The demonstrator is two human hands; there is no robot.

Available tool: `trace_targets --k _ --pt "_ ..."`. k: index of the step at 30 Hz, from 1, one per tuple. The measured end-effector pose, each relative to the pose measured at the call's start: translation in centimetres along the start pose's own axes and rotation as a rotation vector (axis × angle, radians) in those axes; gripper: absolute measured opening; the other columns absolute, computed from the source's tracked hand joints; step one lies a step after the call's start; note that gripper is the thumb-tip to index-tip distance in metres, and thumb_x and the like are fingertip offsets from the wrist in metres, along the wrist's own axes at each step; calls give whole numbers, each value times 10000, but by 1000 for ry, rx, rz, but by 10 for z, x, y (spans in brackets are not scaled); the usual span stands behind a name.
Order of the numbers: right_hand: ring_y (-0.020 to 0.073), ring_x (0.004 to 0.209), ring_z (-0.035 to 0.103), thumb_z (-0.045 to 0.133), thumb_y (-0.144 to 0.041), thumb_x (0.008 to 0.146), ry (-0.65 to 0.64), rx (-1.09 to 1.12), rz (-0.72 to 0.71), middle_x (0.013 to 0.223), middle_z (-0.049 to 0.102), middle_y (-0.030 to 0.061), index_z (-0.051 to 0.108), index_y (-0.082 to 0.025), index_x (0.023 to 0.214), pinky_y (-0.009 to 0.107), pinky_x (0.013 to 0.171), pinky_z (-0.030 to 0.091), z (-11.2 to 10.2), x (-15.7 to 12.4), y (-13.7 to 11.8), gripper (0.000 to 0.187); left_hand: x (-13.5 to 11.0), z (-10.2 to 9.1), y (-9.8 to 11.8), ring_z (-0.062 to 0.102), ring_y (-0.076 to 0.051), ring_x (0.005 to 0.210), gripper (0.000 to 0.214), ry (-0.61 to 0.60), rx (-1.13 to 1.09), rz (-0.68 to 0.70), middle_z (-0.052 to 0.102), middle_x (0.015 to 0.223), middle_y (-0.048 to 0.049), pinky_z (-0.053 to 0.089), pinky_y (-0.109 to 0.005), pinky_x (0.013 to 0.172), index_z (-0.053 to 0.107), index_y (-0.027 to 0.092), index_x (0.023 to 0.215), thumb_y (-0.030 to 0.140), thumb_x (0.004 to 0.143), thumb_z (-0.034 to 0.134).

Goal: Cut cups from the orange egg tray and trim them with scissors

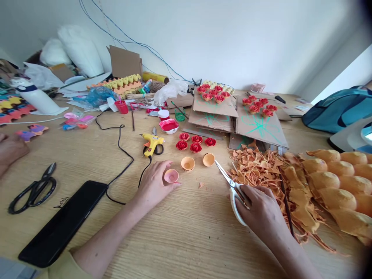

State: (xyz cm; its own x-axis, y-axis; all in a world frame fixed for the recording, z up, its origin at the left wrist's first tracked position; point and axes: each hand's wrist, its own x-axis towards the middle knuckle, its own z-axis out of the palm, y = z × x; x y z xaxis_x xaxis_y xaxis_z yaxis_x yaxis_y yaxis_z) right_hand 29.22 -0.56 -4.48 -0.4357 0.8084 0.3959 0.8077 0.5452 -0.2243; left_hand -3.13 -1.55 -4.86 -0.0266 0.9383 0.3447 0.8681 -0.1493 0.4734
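My left hand [155,182] rests on the wooden table [180,236], thumb and fingers pinching a small pink-orange paper cup [171,176]. My right hand [261,211] grips white-handled scissors [232,188] whose blades point up-left toward another orange cup [208,159]. A third cup [187,163] sits between them. Several red paper roses [195,142] lie just beyond the cups.
A yellow glue gun [151,144] with a black cord, a bowl of red paint [169,126], black scissors [33,188] and a black phone [62,223] lie left. Orange scraps [255,166] and egg-carton pieces [337,182] fill the right. Cardboard sheets [258,124] carry more roses. Another person's hand [8,149] shows at far left.
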Motion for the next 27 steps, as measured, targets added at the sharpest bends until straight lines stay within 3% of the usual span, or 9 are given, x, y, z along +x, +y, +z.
trace_targets --k 5,7,9,11,13,15,18,22,27 --pt "148 596 520 567 -299 902 40 4 13 639 582 -41 483 -226 759 315 802 360 -2 1 0 181 2 -13 -1 654 -204 1060 199 123 -171 1 689 1113 -57 503 -383 947 582 214 1119 255 950 484" --pt "147 592 517 562 -305 907 50 5 20 636 578 -41 483 -225 754 316 801 361 -2 2 1 190 3 -18 0 684 -177 999 270 129 -225 12 710 1061 -42 516 -362 931 585 213 1114 160 963 367" --pt "147 593 517 556 -307 911 48 4 27 638 575 -41 485 -224 756 315 798 361 -3 2 1 190 4 -21 3 648 -187 1113 362 144 -227 46 676 1185 -57 489 -387 1002 566 218 1183 97 934 333" --pt "148 596 519 550 -302 914 46 4 37 641 569 -39 483 -222 757 317 796 360 -4 2 2 189 6 -22 8 540 -214 1275 421 172 -190 93 579 1350 -79 425 -428 1089 527 223 1266 79 903 368" --pt "152 615 528 544 -300 917 47 13 48 659 574 -30 482 -220 764 317 791 358 -4 2 2 184 12 -22 18 498 -225 1306 433 151 -148 164 551 1376 -83 405 -444 1104 516 232 1282 79 888 422" --pt "156 640 538 543 -302 919 42 30 60 678 583 -21 478 -219 771 313 783 356 -5 2 2 182 21 -18 33 545 -221 1228 387 50 -109 271 614 1279 -66 423 -443 1067 544 245 1234 90 887 472" --pt "158 657 543 544 -310 923 38 51 67 686 587 -18 475 -219 780 303 773 353 -5 3 1 183 43 -5 61 522 -270 1233 411 -109 21 413 614 1283 -83 315 -527 1110 530 223 1259 177 859 614" --pt "158 633 529 522 -305 935 65 64 92 657 580 -21 447 -225 742 296 749 350 -6 5 -2 221 76 27 90 514 -328 1213 492 -228 194 433 605 1263 -130 281 -557 1087 551 172 1222 240 774 742" --pt "153 607 524 528 -298 923 89 64 117 633 568 -30 432 -229 729 292 719 347 -6 6 2 228 100 51 97 598 -340 1047 323 -321 308 376 654 1062 -140 363 -543 987 632 129 1040 115 733 729"
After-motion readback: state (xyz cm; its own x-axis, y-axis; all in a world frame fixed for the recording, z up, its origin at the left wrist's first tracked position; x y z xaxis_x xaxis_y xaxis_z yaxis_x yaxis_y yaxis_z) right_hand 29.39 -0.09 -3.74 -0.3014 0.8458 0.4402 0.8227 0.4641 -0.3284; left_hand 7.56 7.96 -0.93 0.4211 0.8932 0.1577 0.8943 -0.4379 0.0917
